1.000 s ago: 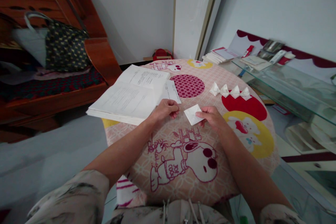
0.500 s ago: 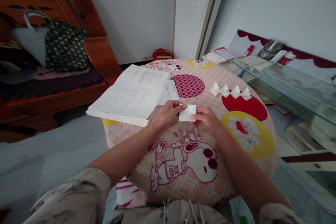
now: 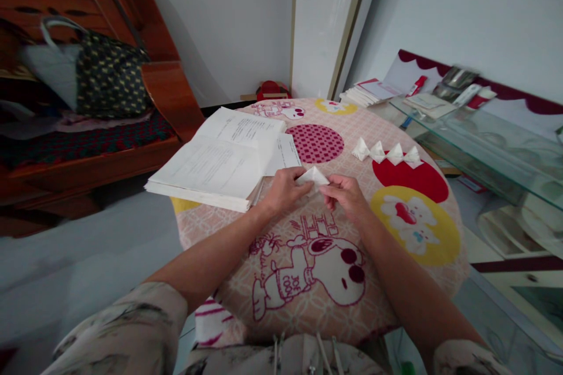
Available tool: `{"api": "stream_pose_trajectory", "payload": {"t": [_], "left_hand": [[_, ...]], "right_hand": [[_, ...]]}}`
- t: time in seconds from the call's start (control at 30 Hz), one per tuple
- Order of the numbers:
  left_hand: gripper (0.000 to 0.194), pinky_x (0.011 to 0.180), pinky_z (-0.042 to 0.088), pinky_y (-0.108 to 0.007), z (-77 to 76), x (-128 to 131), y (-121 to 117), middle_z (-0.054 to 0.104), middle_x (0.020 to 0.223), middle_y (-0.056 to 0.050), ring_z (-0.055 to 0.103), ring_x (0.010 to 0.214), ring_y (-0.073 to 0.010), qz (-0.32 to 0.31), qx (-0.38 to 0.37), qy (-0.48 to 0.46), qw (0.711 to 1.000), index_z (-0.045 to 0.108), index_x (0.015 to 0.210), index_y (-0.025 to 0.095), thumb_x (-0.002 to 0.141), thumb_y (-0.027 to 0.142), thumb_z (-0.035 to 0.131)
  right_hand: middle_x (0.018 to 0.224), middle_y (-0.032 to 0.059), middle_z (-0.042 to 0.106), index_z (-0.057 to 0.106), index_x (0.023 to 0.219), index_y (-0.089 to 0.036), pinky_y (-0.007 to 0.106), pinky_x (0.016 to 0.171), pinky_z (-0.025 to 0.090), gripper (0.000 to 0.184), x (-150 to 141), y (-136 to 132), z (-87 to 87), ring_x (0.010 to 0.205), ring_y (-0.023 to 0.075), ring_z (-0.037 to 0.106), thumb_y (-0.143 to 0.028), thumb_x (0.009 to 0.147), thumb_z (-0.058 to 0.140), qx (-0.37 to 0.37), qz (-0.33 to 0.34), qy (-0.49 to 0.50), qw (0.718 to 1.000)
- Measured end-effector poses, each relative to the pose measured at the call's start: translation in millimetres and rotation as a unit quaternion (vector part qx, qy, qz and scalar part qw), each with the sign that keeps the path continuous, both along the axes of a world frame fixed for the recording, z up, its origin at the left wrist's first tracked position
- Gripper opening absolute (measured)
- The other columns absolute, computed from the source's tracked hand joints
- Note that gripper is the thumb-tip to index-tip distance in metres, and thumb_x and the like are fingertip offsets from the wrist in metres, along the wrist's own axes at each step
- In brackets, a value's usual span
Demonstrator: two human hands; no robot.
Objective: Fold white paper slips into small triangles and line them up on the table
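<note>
A small folded piece of white paper (image 3: 314,176) is held up over the table, its peak pointing away from me. My left hand (image 3: 288,187) pinches its left corner between thumb and fingers. On the right corner, my right hand (image 3: 344,191) has a pinch grip too. The lower part of the paper is partly hidden by my fingers. Beyond my right hand, several folded white paper shapes (image 3: 379,152) stand in a row on the cloth. Left of my hands lies a thick stack of printed sheets (image 3: 211,158), with a loose sheet (image 3: 284,153) beside it.
A patterned pink tablecloth (image 3: 281,222) covers the round table. At the right is a glass shelf (image 3: 492,140) with cups and papers on it. A wooden bench (image 3: 160,88) holding a dark patterned bag (image 3: 109,76) stands at the left. A tall white cabinet unit (image 3: 323,29) is behind.
The paper was a flat square facing me; now it is turned so a corner points up and away, forming a triangle. Both hands have shifted their grip to its side corners.
</note>
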State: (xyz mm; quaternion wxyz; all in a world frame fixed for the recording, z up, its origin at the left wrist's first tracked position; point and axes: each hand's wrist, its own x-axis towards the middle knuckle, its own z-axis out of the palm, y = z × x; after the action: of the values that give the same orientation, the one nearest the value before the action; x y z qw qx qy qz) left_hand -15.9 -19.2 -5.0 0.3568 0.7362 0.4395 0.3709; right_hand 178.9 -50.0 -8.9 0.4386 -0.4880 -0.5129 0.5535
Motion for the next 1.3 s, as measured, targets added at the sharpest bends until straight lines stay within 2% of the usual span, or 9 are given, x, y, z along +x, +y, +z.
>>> {"api": "stream_pose_trajectory", "payload": {"t": [0.1,0.23,0.4,0.5,0.6,0.77,0.9,1.1,1.3], "left_hand": [[0.011,0.071,0.041,-0.026,5.1,-3.8,-4.5,0.061,0.078,-0.004,0.055,0.077,-0.0165,0.013,0.122,0.117,0.985,0.063,0.076,0.017,0.085,0.019,0.057],[0.013,0.076,0.044,-0.028,4.9,-2.0,-11.1,0.063,0.086,-0.008,0.058,0.084,-0.0193,-0.052,0.202,0.184,0.961,0.066,0.085,0.018,0.089,0.018,0.053],[0.015,0.085,0.047,-0.031,-1.3,2.8,-13.3,0.067,0.092,-0.01,0.061,0.091,-0.0209,-0.138,0.274,0.227,0.924,0.068,0.092,0.017,0.094,0.02,0.053],[0.016,0.089,0.049,-0.033,-4.3,0.1,-10.3,0.07,0.098,-0.009,0.063,0.095,-0.0208,-0.206,0.323,0.224,0.896,0.068,0.097,0.018,0.093,0.016,0.053],[0.017,0.088,0.051,-0.033,-7.1,-5.2,-6.3,0.071,0.101,-0.009,0.065,0.096,-0.0202,-0.234,0.349,0.211,0.883,0.068,0.1,0.017,0.09,0.013,0.054],[0.018,0.083,0.052,-0.029,-13.3,-9.5,-2.0,0.072,0.094,-0.007,0.067,0.091,-0.0172,-0.254,0.317,0.203,0.891,0.07,0.095,0.017,0.096,0.016,0.052],[0.018,0.081,0.051,-0.026,-15.9,-9.8,0.8,0.074,0.096,-0.007,0.068,0.089,-0.0164,-0.259,0.273,0.181,0.909,0.072,0.098,0.016,0.093,0.011,0.055],[0.016,0.081,0.05,-0.026,-10.9,-15.2,5.3,0.074,0.093,-0.006,0.069,0.089,-0.017,-0.265,0.219,0.174,0.923,0.074,0.096,0.017,0.09,0.012,0.06],[0.016,0.081,0.051,-0.026,-10.1,-23.0,9.4,0.075,0.093,-0.006,0.069,0.087,-0.0155,-0.265,0.187,0.155,0.933,0.074,0.086,0.017,0.09,0.013,0.058]], "right_hand": [[0.064,0.0007,0.069,0.071,0.098,-0.018,0.027,0.051,0.052,0.041,1.2,0.9,4.2,0.052,0.0145,0.062,-0.05,0.072,0.079,0.02,-0.013,0.04,0.999],[0.078,0.0053,0.074,0.074,0.093,-0.018,0.035,0.068,0.06,0.041,0.3,2.4,4.9,0.071,0.0204,0.071,-0.056,0.077,0.074,0.02,-0.008,0.075,0.997],[0.074,0.0023,0.072,0.076,0.087,-0.018,0.03,0.057,0.056,0.026,5.9,6.1,-1.8,0.064,0.0174,0.065,-0.029,0.064,0.08,-0.008,-0.008,0.041,0.999],[0.067,0.0013,0.07,0.076,0.088,-0.017,0.026,0.048,0.05,0.024,13.3,11.3,-8.8,0.055,0.0147,0.06,-0.024,0.065,0.073,-0.016,0.023,-0.017,0.999],[0.065,0.0004,0.068,0.076,0.089,-0.016,0.023,0.045,0.045,0.024,17.2,17.6,-14.8,0.049,0.0121,0.055,-0.02,0.067,0.068,-0.005,0.072,-0.077,0.994],[0.075,0.0023,0.071,0.077,0.096,-0.017,0.025,0.055,0.046,0.027,13.9,20.6,-10.2,0.06,0.0146,0.06,-0.017,0.071,0.068,0.087,0.096,-0.201,0.971],[0.075,0.0051,0.07,0.076,0.077,-0.016,0.028,0.07,0.045,0.015,12.2,10.3,4.9,0.074,0.0181,0.061,-0.009,0.073,0.063,0.218,0.045,-0.358,0.907],[0.072,0.0001,0.064,0.074,0.08,-0.016,0.025,0.063,0.038,0.007,8.5,-7.4,12.1,0.066,0.0137,0.054,-0.02,0.075,0.073,0.188,0.149,-0.392,0.888],[0.076,0.0025,0.058,0.069,0.07,-0.016,0.028,0.068,0.034,0.013,5.8,-10.8,8.5,0.071,0.0147,0.05,-0.018,0.083,0.068,0.245,0.168,-0.49,0.819]]}}
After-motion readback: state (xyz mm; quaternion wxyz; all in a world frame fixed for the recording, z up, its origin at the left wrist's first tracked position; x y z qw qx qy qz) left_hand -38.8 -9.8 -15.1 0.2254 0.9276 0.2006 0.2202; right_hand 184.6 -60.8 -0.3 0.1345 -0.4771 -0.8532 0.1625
